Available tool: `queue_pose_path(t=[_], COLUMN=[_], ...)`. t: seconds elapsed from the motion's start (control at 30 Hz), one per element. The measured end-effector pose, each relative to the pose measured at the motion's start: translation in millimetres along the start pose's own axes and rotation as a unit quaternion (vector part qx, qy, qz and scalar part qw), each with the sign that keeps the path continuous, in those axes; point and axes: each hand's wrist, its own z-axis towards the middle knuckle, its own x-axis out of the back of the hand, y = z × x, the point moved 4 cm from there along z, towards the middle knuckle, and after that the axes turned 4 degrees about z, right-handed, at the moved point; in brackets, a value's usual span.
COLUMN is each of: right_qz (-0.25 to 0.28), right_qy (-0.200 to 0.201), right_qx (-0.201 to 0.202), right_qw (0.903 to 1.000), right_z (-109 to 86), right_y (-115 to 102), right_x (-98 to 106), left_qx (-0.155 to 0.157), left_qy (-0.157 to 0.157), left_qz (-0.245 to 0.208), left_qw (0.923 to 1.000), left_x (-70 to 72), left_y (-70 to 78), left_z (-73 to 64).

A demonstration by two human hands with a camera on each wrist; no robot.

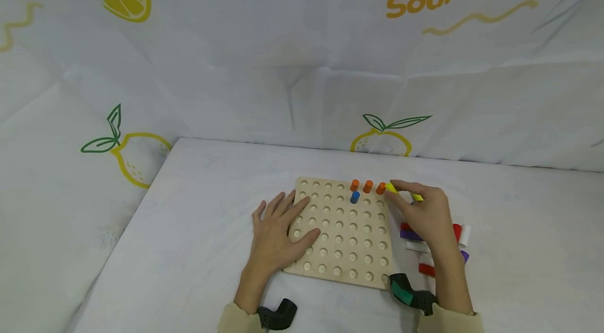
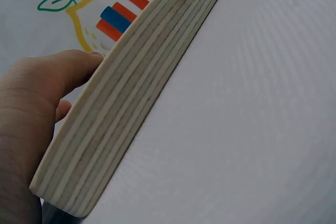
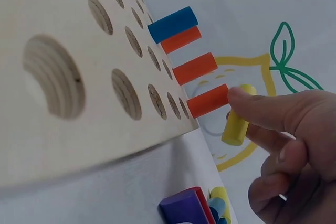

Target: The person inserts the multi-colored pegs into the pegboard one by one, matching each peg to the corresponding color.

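Observation:
A square wooden pegboard (image 1: 346, 241) with rows of round holes lies on the table. Along its far edge, toward the right, stand three orange pegs (image 1: 368, 186), and one blue peg (image 1: 355, 197) is in the row nearer the person. My right hand (image 1: 427, 212) pinches a yellow peg (image 3: 239, 116) between thumb and fingertips, close by the rightmost orange peg (image 3: 208, 101) at the board's far right corner. Spread over the board's left side, my left hand (image 1: 278, 238) rests with fingers extended; its thumb (image 2: 79, 66) lies over the board's edge in the left wrist view.
Right of the board lies a loose pile of pegs, among them red (image 1: 427, 270), purple (image 1: 410, 235) and white (image 1: 464, 236) ones, partly hidden by my right arm. White cloth (image 1: 189, 249) covers the table, and a lemon-printed curtain (image 1: 264, 60) hangs behind it.

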Motion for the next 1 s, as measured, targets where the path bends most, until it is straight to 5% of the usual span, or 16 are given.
queue_pose_path(t=[0.2, 0.63, 1.0], right_qz=[0.031, 0.044, 0.071], right_qy=[-0.026, -0.071, -0.077], right_qx=[0.018, -0.011, 0.001], right_qw=[0.9990, 0.9965, 0.9945], right_z=[0.8, -0.2, -0.6], right_y=[-1.1, -5.4, -6.7], right_x=[-3.2, -8.4, -15.5], left_qx=[-0.001, 0.000, 0.004], left_qy=[0.001, 0.001, -0.005], left_qz=[0.000, 0.000, 0.005], left_qw=[1.0000, 1.0000, 1.0000], left_x=[-0.1, 0.3, -1.0], left_y=[-0.2, -0.1, -1.4], left_z=[-0.1, 0.1, 0.1])
